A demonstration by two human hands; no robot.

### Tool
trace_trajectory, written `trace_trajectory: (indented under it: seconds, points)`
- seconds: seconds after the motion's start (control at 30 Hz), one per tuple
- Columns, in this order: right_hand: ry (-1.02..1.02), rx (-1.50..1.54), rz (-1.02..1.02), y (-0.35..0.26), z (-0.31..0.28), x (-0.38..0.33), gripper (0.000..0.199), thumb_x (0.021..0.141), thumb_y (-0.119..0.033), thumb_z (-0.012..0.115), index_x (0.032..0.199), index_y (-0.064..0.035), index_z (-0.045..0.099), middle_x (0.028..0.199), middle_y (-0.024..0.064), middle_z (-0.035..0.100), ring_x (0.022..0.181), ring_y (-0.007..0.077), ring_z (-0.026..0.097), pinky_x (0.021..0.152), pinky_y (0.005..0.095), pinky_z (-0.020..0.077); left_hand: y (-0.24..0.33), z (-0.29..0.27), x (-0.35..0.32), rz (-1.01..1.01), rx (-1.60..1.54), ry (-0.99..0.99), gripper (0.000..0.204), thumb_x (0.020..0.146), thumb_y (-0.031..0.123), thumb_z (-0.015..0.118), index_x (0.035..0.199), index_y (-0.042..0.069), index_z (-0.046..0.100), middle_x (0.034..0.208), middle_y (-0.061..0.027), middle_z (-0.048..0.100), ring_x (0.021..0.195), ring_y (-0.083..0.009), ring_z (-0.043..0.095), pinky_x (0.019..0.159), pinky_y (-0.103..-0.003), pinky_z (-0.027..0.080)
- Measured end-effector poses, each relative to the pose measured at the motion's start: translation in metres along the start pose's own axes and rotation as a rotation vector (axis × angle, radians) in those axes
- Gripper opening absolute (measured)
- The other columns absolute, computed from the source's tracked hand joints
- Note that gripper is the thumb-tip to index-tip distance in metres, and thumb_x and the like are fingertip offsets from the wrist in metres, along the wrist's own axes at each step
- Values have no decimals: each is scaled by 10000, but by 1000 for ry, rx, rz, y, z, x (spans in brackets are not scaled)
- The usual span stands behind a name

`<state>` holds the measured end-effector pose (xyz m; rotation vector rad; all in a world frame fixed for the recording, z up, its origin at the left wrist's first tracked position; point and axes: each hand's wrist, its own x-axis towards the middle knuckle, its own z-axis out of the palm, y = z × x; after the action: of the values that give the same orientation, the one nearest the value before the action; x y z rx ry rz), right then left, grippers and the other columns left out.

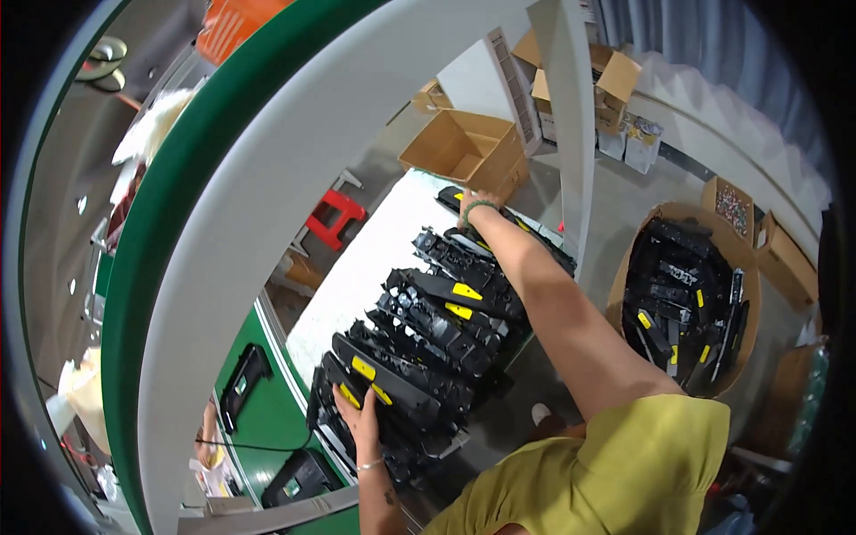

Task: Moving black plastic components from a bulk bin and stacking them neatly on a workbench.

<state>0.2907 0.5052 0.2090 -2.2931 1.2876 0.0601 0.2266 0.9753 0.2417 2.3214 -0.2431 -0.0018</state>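
Here's the white tabletop (352, 276), a broad strip of it showing along the left, while the black parts (419, 367) crowd the right side in a long row, some poking past that edge. At the near end the row comes up close to the green worktop (259, 464); beyond the far end stands a carton (468, 147), flaps up. Floor shows to the right, between the row and a big bin (756, 299) packed with similar parts.

Now the hands! The right arm reaches long and nearly straight, right hand (479, 200) at the row's far end, palm down over a part; its fingertips are obscured, so I can't tell whether they grip. Down at the near end, the left hand (358, 419) comes up from below, thumb and fingers apart, laid on the labelled parts there.

And the labels: bright yellow patches (465, 292) dot the black plastic, any print on them too small to make out.
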Motion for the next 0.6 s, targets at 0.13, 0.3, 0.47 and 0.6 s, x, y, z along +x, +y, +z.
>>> trace_trajectory:
  seconds: [0.13, 0.3, 0.47, 0.6]
  points:
    - [-34, -60, -145, 5, 5, -4, 725, 588, -306, 758, 1230, -202, 438, 1203, 119, 512, 1166, 334, 409, 917, 473, 361, 26, -10, -10, 152, 137, 143, 751, 750, 306, 650, 1328, 29, 259, 1377, -232, 217, 1284, -370, 196, 1049, -428, 148]
    - [-77, -104, -305, 33, -47, -48, 640, 583, -285, 714, 1178, -166, 511, 1139, 120, 557, 1082, 331, 497, 871, 457, 424, 80, -11, -2, 231, -53, 124, 654, 791, 267, 616, 1320, 64, 289, 1390, -140, 231, 1290, -286, 219, 1029, -428, 203]
    - [-10, 184, -504, 94, -52, -102, 611, 595, -333, 652, 1151, -103, 543, 1052, 180, 587, 997, 307, 552, 860, 397, 434, 123, -1, 5, 332, -318, 6, 552, 803, 179, 610, 1282, 83, 355, 1404, -77, 223, 1282, -235, 246, 1009, -444, 244]
    - [194, 111, -569, 132, -16, -130, 563, 696, -420, 634, 1148, -99, 534, 1129, 167, 526, 1093, 321, 459, 925, 429, 367, 155, 18, 4, 374, -285, -213, 519, 794, 156, 623, 1259, 77, 405, 1394, -90, 251, 1255, -243, 308, 987, -407, 292]
